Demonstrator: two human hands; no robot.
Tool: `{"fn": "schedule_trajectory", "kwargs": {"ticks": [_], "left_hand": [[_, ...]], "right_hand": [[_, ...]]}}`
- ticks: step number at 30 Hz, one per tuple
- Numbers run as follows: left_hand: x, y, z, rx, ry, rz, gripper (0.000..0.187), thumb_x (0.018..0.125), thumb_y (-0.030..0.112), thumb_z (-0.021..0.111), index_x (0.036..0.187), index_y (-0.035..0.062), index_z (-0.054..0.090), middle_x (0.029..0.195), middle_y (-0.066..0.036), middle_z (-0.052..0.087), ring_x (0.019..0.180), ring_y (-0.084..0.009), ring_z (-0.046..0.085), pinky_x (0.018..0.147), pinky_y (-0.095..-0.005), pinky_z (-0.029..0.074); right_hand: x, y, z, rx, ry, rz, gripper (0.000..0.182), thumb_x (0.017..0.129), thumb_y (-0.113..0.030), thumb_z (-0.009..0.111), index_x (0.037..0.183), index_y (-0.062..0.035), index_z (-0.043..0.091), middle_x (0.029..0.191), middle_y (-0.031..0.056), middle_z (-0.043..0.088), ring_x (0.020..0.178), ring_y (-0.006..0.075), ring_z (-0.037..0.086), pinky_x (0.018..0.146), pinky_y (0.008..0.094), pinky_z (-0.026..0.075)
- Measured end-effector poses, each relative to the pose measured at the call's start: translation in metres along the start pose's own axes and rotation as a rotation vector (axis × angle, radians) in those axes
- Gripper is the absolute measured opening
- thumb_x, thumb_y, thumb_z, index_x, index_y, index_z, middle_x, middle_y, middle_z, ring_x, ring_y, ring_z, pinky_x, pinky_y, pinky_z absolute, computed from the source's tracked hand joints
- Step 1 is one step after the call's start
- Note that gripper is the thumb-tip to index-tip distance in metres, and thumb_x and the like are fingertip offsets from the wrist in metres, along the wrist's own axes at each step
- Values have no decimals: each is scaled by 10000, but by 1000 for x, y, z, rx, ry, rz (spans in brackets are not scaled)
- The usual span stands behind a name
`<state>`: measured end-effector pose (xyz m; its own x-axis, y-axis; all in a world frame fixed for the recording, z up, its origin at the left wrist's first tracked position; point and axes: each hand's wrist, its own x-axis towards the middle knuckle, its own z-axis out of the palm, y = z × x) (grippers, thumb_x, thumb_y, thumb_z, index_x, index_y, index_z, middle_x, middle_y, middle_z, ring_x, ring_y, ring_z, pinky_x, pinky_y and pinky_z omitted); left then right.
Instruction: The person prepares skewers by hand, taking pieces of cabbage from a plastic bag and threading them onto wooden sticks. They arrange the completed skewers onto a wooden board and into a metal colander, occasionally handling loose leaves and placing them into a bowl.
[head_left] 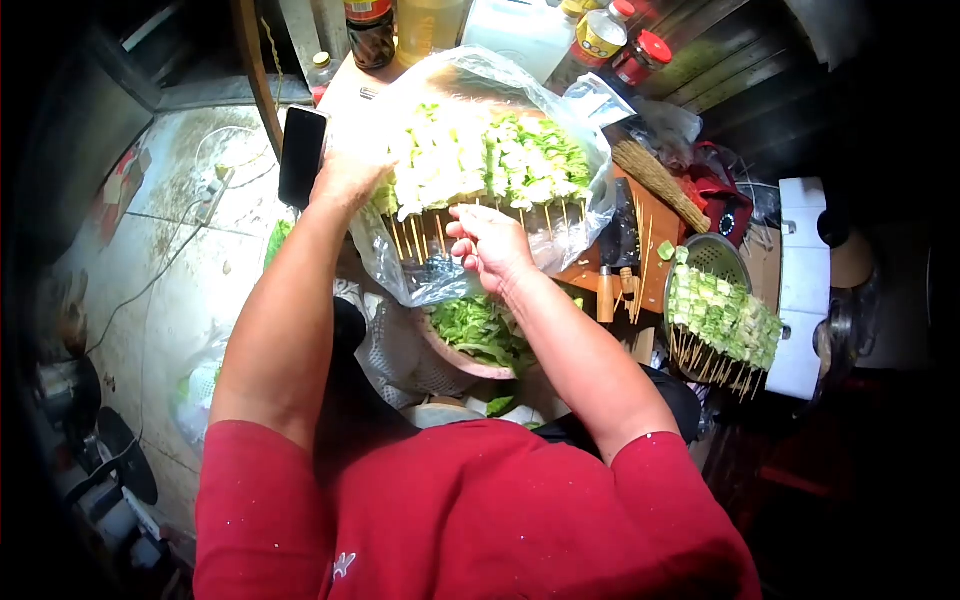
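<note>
Rows of skewered green leaves [530, 160] lie side by side in a clear plastic bag [420, 275] on the table, their wooden stick ends pointing toward me. My left hand [355, 170] is at the left side of the bag, against the leftmost skewers; glare and the leaves hide its fingertips. At the lower edge of the rows, my right hand [490, 240] has its thumb and index finger pinched by the stick ends. What they hold, if anything, is too small to make out. Its other fingers are curled.
Right of the bag are a cleaver [620, 235], a straw brush [660, 185] and a colander [715, 262] with more skewers. Bottles [600, 35] stand behind. A phone [302, 157] is beside my left wrist. A bowl of leaves [470, 365] sits below the bag.
</note>
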<state>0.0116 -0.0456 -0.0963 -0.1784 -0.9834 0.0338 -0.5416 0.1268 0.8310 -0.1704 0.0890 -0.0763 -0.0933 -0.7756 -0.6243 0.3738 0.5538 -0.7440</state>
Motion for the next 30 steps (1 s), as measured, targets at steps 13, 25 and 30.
{"fn": "schedule_trajectory", "kwargs": {"ticks": [13, 25, 30], "left_hand": [[-2, 8, -1, 24, -63, -192, 510, 759, 161, 738, 1182, -46, 542, 1102, -148, 622, 937, -197, 586, 830, -308, 473], [-4, 1, 4, -420, -45, -120, 572, 722, 46, 719, 1236, -41, 482, 1149, -103, 581, 984, -205, 546, 858, -307, 445], [27, -61, 6, -455, -194, -171, 688, 758, 61, 689, 1365, -6, 373, 1298, -81, 506, 1158, -205, 478, 974, -316, 372]], "right_hand": [[10, -41, -14, -1423, 48, -277, 280, 865, -189, 466, 1000, -11, 634, 988, 240, 642, 957, 378, 613, 853, 431, 475], [19, -38, -17, -1514, 55, -256, 253, 787, -168, 526, 888, -9, 695, 958, 217, 660, 909, 348, 647, 792, 411, 509], [-22, -47, -37, -1357, 82, -317, 368, 810, -330, 530, 860, 6, 672, 882, 253, 646, 887, 372, 632, 816, 447, 484]]}}
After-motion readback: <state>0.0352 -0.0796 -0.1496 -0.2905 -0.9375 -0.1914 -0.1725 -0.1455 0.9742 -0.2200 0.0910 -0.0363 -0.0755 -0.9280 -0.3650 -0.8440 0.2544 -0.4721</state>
